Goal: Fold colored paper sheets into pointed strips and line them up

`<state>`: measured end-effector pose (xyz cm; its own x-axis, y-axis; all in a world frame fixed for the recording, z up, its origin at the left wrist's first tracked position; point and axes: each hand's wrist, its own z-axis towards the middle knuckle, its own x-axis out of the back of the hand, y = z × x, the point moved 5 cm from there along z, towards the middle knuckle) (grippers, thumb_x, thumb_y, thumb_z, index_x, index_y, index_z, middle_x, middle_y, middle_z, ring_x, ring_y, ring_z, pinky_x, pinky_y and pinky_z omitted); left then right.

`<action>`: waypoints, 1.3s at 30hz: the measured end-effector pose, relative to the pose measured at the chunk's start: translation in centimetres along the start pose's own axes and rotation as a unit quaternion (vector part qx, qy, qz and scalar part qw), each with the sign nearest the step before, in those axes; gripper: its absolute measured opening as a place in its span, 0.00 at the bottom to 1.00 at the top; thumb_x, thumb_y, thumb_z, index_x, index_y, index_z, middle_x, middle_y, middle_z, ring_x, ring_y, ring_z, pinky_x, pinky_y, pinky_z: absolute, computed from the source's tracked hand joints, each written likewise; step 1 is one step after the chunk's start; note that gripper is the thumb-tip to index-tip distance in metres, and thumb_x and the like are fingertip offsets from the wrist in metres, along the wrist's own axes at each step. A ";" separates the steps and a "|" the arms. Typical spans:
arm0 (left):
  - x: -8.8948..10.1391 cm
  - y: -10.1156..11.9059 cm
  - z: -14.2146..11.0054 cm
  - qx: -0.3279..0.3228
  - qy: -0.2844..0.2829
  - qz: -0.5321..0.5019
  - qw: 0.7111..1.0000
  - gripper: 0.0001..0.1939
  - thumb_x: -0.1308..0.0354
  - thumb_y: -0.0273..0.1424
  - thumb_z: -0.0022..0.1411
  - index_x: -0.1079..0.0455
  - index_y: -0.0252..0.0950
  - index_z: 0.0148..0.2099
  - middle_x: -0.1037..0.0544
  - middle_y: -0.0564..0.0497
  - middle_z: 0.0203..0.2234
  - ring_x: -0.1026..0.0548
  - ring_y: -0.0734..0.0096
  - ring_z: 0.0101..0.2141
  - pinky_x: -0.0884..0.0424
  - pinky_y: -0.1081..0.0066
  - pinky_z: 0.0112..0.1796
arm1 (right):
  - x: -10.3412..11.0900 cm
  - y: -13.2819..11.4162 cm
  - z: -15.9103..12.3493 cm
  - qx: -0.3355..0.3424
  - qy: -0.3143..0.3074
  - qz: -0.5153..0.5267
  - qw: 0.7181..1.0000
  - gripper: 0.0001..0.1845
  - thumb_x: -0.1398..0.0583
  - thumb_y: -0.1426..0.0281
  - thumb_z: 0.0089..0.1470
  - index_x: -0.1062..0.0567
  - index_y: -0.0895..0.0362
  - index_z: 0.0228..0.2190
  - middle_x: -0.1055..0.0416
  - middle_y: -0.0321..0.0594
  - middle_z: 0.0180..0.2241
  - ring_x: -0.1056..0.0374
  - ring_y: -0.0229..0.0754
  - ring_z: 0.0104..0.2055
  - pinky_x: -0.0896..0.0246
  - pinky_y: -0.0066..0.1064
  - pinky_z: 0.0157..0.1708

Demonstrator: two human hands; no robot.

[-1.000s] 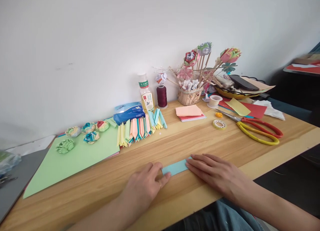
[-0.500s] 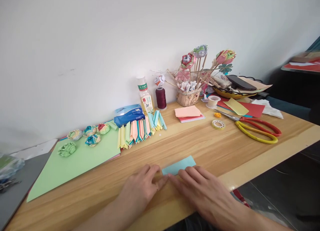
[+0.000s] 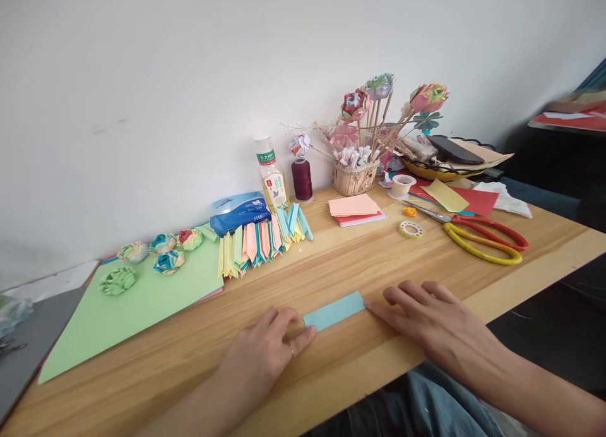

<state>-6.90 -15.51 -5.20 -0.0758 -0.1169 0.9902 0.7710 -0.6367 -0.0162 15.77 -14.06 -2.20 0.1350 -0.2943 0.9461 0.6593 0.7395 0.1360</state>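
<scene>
A folded light-blue paper strip (image 3: 334, 311) lies flat on the wooden table (image 3: 426, 266) near its front edge. My left hand (image 3: 265, 355) rests flat at the strip's left end, fingertips touching it. At the strip's right end lies my right hand (image 3: 428, 320), palm down, fingers spread, one fingertip at the paper's corner. Neither hand grips anything.
Behind the strip: a row of folded coloured paper pieces (image 3: 260, 238), a blue tissue pack (image 3: 239, 211), a bottle (image 3: 269, 172), a thread spool (image 3: 302, 179), a pink paper stack (image 3: 355, 208). Red-yellow scissors (image 3: 483, 238) and tape rolls (image 3: 411, 228) lie right; green sheet (image 3: 127, 304) with paper flowers left.
My right hand slid from the strip's left part out to its right end, uncovering the whole strip. My left hand stayed at the left end.
</scene>
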 end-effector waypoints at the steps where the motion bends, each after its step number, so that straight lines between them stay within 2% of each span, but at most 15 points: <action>1: 0.0 -0.1 -0.1 -0.006 0.002 -0.017 1.000 0.24 0.53 0.23 0.65 0.39 0.54 0.57 0.29 0.53 0.39 0.29 0.72 0.33 0.35 0.80 0.25 | 0.0 0.4 -0.2 -0.004 -0.006 0.002 1.000 0.18 0.50 0.79 0.55 0.33 0.54 0.46 0.33 0.40 0.32 0.38 0.46 0.35 0.49 0.37 0.33; 4: 0.3 -0.3 -0.2 -0.036 0.013 -0.049 0.998 0.24 0.58 0.21 0.65 0.38 0.51 0.57 0.29 0.50 0.40 0.29 0.72 0.30 0.35 0.77 0.25 | 0.2 1.1 -0.4 -0.006 -0.014 0.047 0.999 0.17 0.51 0.78 0.57 0.32 0.53 0.45 0.32 0.40 0.33 0.38 0.45 0.34 0.48 0.37 0.33; 6: 0.8 -0.4 -0.1 -0.040 0.019 -0.066 0.997 0.23 0.59 0.22 0.65 0.35 0.49 0.56 0.29 0.49 0.40 0.28 0.71 0.28 0.35 0.75 0.24 | 0.6 1.2 0.0 -0.011 0.010 0.089 0.996 0.16 0.52 0.78 0.58 0.31 0.55 0.43 0.32 0.42 0.36 0.37 0.44 0.35 0.47 0.37 0.34; 10: 2.0 0.0 0.7 -0.045 0.053 -0.121 0.990 0.19 0.59 0.23 0.66 0.29 0.42 0.49 0.27 0.48 0.43 0.27 0.71 0.29 0.33 0.73 0.26 | 1.0 0.0 1.7 -0.001 0.037 0.132 0.991 0.13 0.52 0.75 0.59 0.31 0.58 0.41 0.31 0.46 0.39 0.36 0.44 0.38 0.44 0.37 0.37; 12: 2.4 0.3 1.2 -0.055 0.075 -0.139 0.986 0.15 0.55 0.26 0.65 0.28 0.39 0.46 0.26 0.47 0.43 0.26 0.69 0.32 0.32 0.72 0.29 | 0.5 -1.1 2.5 0.030 0.025 0.119 0.992 0.10 0.50 0.71 0.60 0.30 0.58 0.38 0.30 0.44 0.34 0.36 0.44 0.35 0.43 0.36 0.33; 16: 2.5 0.0 2.6 -0.054 0.092 -0.151 0.983 0.12 0.51 0.28 0.65 0.29 0.35 0.47 0.23 0.47 0.37 0.27 0.64 0.36 0.31 0.68 0.34 | -0.3 -1.9 3.8 0.097 0.044 0.069 0.992 0.11 0.51 0.76 0.60 0.28 0.59 0.35 0.30 0.40 0.26 0.37 0.42 0.27 0.46 0.33 0.26; 19: 2.5 -1.2 3.9 -0.011 0.094 -0.228 0.969 0.10 0.50 0.27 0.65 0.27 0.36 0.42 0.22 0.49 0.33 0.28 0.66 0.35 0.31 0.68 0.36 | -0.7 -0.5 4.5 0.064 0.062 0.112 0.990 0.14 0.52 0.76 0.60 0.26 0.58 0.34 0.30 0.39 0.24 0.36 0.39 0.26 0.46 0.31 0.25; 21: 2.4 -2.3 4.8 0.064 0.073 -0.306 0.947 0.09 0.48 0.27 0.63 0.27 0.36 0.37 0.23 0.50 0.32 0.28 0.67 0.36 0.32 0.68 0.37 | -1.1 0.8 5.0 -0.002 0.060 0.190 0.980 0.15 0.52 0.75 0.60 0.25 0.58 0.35 0.27 0.40 0.26 0.33 0.39 0.27 0.42 0.29 0.27; 24: 2.4 -3.5 5.8 0.181 0.069 -0.441 0.876 0.07 0.48 0.30 0.62 0.29 0.36 0.36 0.24 0.50 0.33 0.27 0.68 0.35 0.32 0.69 0.37 | -1.8 2.2 5.5 -0.127 0.040 0.335 0.933 0.14 0.50 0.71 0.59 0.24 0.56 0.36 0.24 0.41 0.32 0.30 0.39 0.32 0.37 0.28 0.31; 27: 2.3 -3.8 6.6 0.225 0.079 -0.562 0.792 0.11 0.45 0.35 0.59 0.31 0.35 0.41 0.25 0.48 0.38 0.27 0.66 0.40 0.32 0.69 0.40 | -2.3 2.4 5.7 -0.198 0.012 0.429 0.881 0.15 0.49 0.66 0.58 0.23 0.55 0.37 0.23 0.40 0.35 0.29 0.41 0.34 0.35 0.30 0.32; 29: 1.7 -3.9 6.9 0.243 0.058 -0.607 0.754 0.13 0.41 0.35 0.54 0.31 0.34 0.41 0.24 0.47 0.37 0.27 0.65 0.40 0.32 0.69 0.40 | -2.2 2.3 5.9 -0.206 0.008 0.457 0.866 0.16 0.49 0.64 0.58 0.23 0.55 0.38 0.23 0.41 0.37 0.29 0.42 0.35 0.35 0.31 0.33; 31: 1.0 -3.9 7.0 0.260 0.016 -0.617 0.743 0.11 0.38 0.34 0.51 0.29 0.33 0.37 0.23 0.48 0.33 0.26 0.66 0.36 0.32 0.69 0.38 | -2.0 2.2 6.0 -0.207 0.009 0.473 0.856 0.17 0.48 0.62 0.58 0.23 0.55 0.38 0.23 0.41 0.38 0.29 0.43 0.37 0.35 0.31 0.35; 33: 0.5 -4.0 6.9 0.272 -0.007 -0.610 0.744 0.08 0.38 0.33 0.51 0.28 0.33 0.33 0.23 0.50 0.29 0.26 0.67 0.32 0.32 0.70 0.36 | -2.0 2.2 6.1 -0.222 0.004 0.486 0.845 0.18 0.48 0.60 0.57 0.22 0.56 0.38 0.23 0.41 0.37 0.29 0.44 0.37 0.36 0.31 0.35; 36: 0.6 -4.3 6.6 0.289 0.024 -0.610 0.737 0.08 0.36 0.32 0.49 0.27 0.34 0.32 0.22 0.51 0.27 0.25 0.68 0.31 0.31 0.71 0.34 | -2.4 2.3 6.2 -0.247 -0.022 0.507 0.826 0.19 0.46 0.58 0.54 0.23 0.58 0.37 0.24 0.41 0.32 0.31 0.43 0.32 0.37 0.31 0.31; 39: 1.1 -4.8 6.5 0.291 0.061 -0.622 0.724 0.10 0.35 0.29 0.47 0.28 0.33 0.35 0.22 0.51 0.27 0.25 0.68 0.31 0.31 0.71 0.34 | -2.6 2.2 6.2 -0.238 -0.050 0.531 0.812 0.18 0.45 0.58 0.53 0.24 0.58 0.35 0.25 0.39 0.30 0.33 0.41 0.31 0.39 0.30 0.30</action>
<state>-6.61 -7.63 -3.17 -0.9687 0.1827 0.1679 0.1911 0.1175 0.9745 12.28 -7.94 -2.58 0.7695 0.4243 0.4773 0.4241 0.2193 -0.8787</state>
